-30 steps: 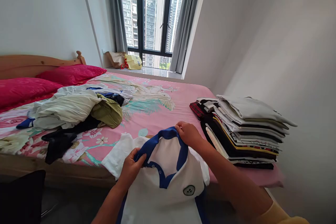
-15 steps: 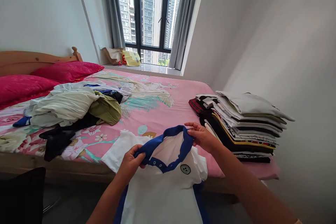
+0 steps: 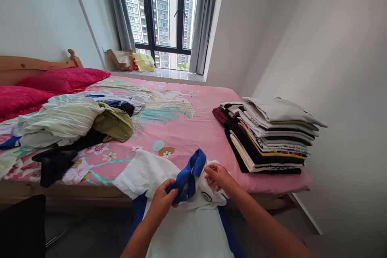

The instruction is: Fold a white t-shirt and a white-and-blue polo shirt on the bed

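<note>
A person's left hand grips the blue collar (image 3: 196, 161) of a white shirt (image 3: 184, 229), its body extending toward the wearer. The left hand (image 3: 163, 199) is the closer, holding the collar's near end; the collar slants away rightward, toward the right hand (image 3: 220, 179), whose fingers curl just beside it, whether pinching cloth cannot be told. Right of the shirt, a folded stack (image 3: 275, 141) sits on the bed (image 3: 205, 125); left of it, a loose heap (image 3: 66, 117); beyond it, a window (image 3: 163, 8).
</note>
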Action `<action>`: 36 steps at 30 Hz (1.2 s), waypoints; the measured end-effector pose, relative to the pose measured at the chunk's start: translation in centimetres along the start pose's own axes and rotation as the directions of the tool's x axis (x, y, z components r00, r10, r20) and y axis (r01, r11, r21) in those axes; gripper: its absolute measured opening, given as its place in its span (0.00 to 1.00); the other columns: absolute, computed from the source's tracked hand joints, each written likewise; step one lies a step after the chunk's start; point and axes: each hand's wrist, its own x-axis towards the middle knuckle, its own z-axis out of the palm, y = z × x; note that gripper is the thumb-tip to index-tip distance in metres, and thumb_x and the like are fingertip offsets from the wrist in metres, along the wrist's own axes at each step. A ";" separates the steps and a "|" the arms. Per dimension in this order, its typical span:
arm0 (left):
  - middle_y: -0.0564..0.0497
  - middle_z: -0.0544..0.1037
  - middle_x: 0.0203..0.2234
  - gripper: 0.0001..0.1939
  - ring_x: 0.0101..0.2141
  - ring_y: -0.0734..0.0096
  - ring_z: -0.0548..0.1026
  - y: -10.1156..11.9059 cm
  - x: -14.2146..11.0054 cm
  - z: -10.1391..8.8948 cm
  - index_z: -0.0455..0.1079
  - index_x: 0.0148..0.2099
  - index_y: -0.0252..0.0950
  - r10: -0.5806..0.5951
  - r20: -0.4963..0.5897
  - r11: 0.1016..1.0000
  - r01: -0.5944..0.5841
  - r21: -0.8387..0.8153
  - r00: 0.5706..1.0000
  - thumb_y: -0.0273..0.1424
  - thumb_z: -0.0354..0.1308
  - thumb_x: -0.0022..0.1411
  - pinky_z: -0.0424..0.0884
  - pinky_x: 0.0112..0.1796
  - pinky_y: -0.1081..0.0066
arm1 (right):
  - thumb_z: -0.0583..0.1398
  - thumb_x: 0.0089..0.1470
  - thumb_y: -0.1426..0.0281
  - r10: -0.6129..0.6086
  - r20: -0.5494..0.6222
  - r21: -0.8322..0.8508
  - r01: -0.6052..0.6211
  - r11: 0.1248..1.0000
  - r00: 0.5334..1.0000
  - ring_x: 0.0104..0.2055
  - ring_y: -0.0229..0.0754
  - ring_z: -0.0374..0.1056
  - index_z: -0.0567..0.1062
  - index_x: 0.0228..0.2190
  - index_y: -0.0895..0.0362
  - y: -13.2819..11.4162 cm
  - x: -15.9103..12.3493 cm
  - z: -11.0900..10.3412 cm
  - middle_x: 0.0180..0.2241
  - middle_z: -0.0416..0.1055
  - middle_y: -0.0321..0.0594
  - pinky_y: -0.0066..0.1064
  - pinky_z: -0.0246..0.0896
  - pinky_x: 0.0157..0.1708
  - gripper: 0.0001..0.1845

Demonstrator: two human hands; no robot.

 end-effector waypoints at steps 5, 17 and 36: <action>0.53 0.72 0.23 0.17 0.23 0.72 0.70 4.7 3.6 -0.5 0.70 0.37 0.33 0.105 -0.001 0.994 -0.105 0.034 0.994 0.37 0.61 0.45 0.70 0.21 0.73 | 0.58 0.48 0.53 0.012 0.067 -0.201 0.001 0.980 0.998 0.18 0.37 0.65 0.69 0.33 0.59 -0.9 2.9 0.5 0.24 0.72 0.41 0.23 0.52 0.11 0.21; 0.52 0.72 0.26 0.13 0.28 0.70 0.71 -2.7 4.2 1.0 0.69 0.36 0.35 0.358 -0.223 0.932 -0.334 0.139 0.907 0.39 0.56 0.55 0.69 0.31 0.70 | 0.53 0.52 0.68 -0.558 -0.118 -0.287 0.510 0.811 0.821 0.37 0.42 0.67 0.71 0.35 0.56 2.8 -0.3 6.9 0.34 0.70 0.40 0.34 0.63 0.40 0.09; 0.49 0.74 0.28 0.04 0.30 0.68 0.71 -3.4 7.1 1.0 0.70 0.31 0.35 0.402 -0.042 0.613 -0.235 0.754 0.915 0.25 0.54 0.53 0.62 0.33 0.70 | 0.56 0.44 0.72 -0.448 -0.177 -0.784 0.149 0.602 0.877 0.35 0.49 0.69 0.70 0.30 0.59 3.0 4.0 8.8 0.31 0.73 0.47 0.33 0.58 0.36 0.08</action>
